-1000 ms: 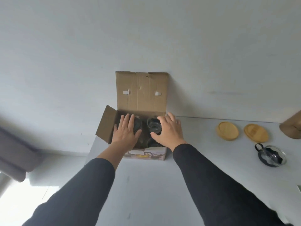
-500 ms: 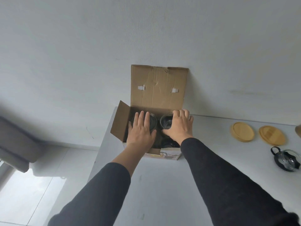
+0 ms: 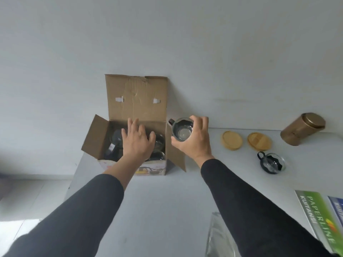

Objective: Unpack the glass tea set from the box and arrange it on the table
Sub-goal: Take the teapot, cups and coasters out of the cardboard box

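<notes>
White table (image 3: 157, 210); glass cup (image 3: 181, 131) in right hand (image 3: 194, 143).

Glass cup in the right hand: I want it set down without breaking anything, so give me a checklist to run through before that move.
1. Right hand wraps the glass cup firmly: ok.
2. Cup is clear of the cardboard box: ok.
3. Bare table beside the box for landing: ok.
4. Wooden coasters and the cup already out sit away from that spot: ok.
5. Left hand steadies the box: cannot tell, it hangs over the glassware inside.
</notes>
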A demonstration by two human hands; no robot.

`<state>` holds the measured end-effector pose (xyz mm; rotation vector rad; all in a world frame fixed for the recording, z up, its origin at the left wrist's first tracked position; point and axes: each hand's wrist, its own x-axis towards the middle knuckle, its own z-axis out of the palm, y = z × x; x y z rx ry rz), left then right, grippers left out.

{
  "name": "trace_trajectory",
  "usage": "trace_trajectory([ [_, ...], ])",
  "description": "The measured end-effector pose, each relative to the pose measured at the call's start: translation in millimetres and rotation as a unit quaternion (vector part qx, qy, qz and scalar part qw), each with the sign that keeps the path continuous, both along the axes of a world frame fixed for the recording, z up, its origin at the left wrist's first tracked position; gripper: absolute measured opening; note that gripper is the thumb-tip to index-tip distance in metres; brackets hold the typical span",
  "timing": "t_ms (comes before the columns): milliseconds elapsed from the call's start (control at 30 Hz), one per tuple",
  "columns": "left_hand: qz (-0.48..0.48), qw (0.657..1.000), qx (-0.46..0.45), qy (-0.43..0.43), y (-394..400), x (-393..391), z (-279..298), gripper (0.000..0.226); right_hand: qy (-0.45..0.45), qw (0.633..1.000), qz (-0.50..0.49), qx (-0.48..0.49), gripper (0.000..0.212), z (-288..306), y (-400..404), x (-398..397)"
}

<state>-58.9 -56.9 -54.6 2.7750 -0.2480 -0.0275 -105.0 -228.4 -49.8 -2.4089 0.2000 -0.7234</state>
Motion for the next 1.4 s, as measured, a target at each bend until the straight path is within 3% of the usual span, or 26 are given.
trace_trajectory([
  [200, -0.104, 0.993, -0.049, 0.004, -108, -41, -8, 0.050, 0.028, 0.996, -0.064, 0.047, 0.083, -30, -94, -62],
  [367, -0.168, 0.979, 0.043, 0.112, -184, -83, -55, 0.058, 0.079, 0.987, -0.112, 0.081, 0.078, -60, -168, -105],
  [533, -0.149, 0.951, 0.136, 0.233, -226, -105, -93, 0.082, 0.133, 0.981, -0.099, 0.105, 0.084, -84, -219, -120],
  [733, -0.130, 0.945, 0.147, 0.261, -240, -98, -104, 0.098, 0.154, 0.976, -0.078, 0.130, 0.086, -107, -246, -120],
  [1400, -0.113, 0.949, 0.141, 0.258, -240, -97, -107, 0.097, 0.231, 0.957, -0.052, 0.166, 0.094, -114, -239, -88],
])
